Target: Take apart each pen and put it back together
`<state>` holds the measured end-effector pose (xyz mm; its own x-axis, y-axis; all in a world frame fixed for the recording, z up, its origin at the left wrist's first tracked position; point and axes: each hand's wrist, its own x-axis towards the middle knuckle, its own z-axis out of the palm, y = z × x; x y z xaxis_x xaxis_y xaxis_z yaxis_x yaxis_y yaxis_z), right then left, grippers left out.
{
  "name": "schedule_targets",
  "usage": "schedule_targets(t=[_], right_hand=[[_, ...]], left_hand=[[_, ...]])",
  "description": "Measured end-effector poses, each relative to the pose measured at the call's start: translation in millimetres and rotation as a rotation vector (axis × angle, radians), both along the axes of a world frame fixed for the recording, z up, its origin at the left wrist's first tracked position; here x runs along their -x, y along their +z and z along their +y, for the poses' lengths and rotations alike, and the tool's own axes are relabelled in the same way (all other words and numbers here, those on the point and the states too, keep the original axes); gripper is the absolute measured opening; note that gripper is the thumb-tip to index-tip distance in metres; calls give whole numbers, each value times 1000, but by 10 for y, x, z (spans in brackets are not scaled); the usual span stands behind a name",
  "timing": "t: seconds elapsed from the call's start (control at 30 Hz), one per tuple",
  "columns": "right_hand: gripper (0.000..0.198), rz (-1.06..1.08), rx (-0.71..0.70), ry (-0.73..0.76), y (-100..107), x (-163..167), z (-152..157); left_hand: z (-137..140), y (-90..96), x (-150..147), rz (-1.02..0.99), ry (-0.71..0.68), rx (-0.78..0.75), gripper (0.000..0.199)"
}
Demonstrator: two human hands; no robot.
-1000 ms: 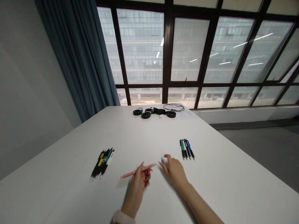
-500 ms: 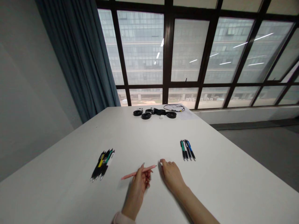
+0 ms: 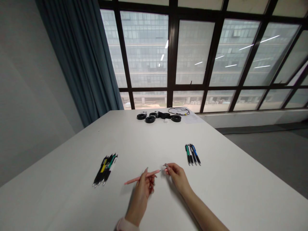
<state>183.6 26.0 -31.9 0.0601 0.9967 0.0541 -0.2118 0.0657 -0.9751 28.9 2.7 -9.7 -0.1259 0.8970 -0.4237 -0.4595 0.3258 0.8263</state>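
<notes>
A slim pink pen (image 3: 132, 181) is held between the thumb and fingers of my left hand (image 3: 143, 186), its bare tip pointing right. Facing that tip, my right hand (image 3: 176, 175) is closed in a pinch on what looks like a small pink-and-clear pen cap (image 3: 166, 170), mostly hidden by the fingers. A small gap separates the pen tip from the cap. To the left lies a bundle of pens (image 3: 105, 170) with black, yellow, green and white barrels. Beyond my right hand, several pens (image 3: 192, 155) in green, white, black and blue lie side by side.
The white table (image 3: 141, 141) stretches away toward the window. At its far end are black tape rolls (image 3: 150, 120), a coiled black cable (image 3: 178, 111) and a paper sheet (image 3: 192, 119). A blue curtain (image 3: 84, 64) hangs at the left by a grey wall.
My right hand has turned, and its fingertips now pinch closer to the pen's tip, with the small pink piece showing. My left hand and the pen are nearly still.
</notes>
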Motion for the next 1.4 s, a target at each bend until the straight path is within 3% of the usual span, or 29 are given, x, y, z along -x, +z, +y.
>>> schedule_targets(t=[0.3,0.73,1.07,1.4], right_hand=[[60,251,169,87,51,-50,-5],[62,141,141,62,138,-34,-27],[60,252,180,21,217,10,-87],[65,196,141,23,188,27,-73]], left_hand=[[33,31,37,48,-52,24,57],[2,15,14,49,-16,-12,55],[-18,-3,8,6,-10,-14,53],[-30,67,-4,5,-3,11,56]])
